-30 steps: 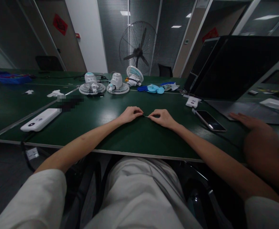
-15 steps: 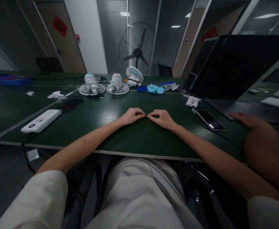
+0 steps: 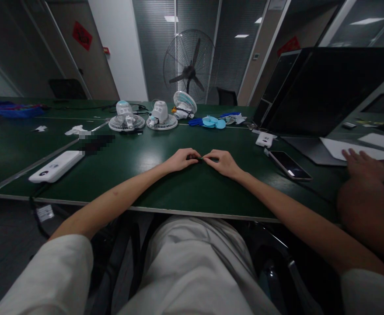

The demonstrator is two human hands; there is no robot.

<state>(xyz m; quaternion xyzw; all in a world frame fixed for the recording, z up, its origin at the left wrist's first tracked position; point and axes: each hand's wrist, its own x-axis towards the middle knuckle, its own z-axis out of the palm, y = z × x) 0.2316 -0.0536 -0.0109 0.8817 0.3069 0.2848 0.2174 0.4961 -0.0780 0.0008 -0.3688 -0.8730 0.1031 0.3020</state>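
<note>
My left hand (image 3: 181, 160) and my right hand (image 3: 223, 162) meet fingertip to fingertip just above the dark green table (image 3: 192, 190). Both are closed in a pinch, thumb against index finger. A tiny dark object (image 3: 200, 158) shows between the two sets of fingertips; its kind is too small to make out. The fingers cover most of it.
Small white fans (image 3: 126, 123) and light-blue fan blades (image 3: 214, 122) lie toward the back. A white power bank (image 3: 57, 166) is at left; a phone (image 3: 290, 165) and white box (image 3: 264, 140) at right. Another person's hand (image 3: 364, 166) rests on white paper (image 3: 339, 148) beside a monitor (image 3: 329, 87).
My hands stay almost in place, with slight finger movement around the tiny object. At right, the other person's hand has shifted rightward, and a white sheet now lies under it.
</note>
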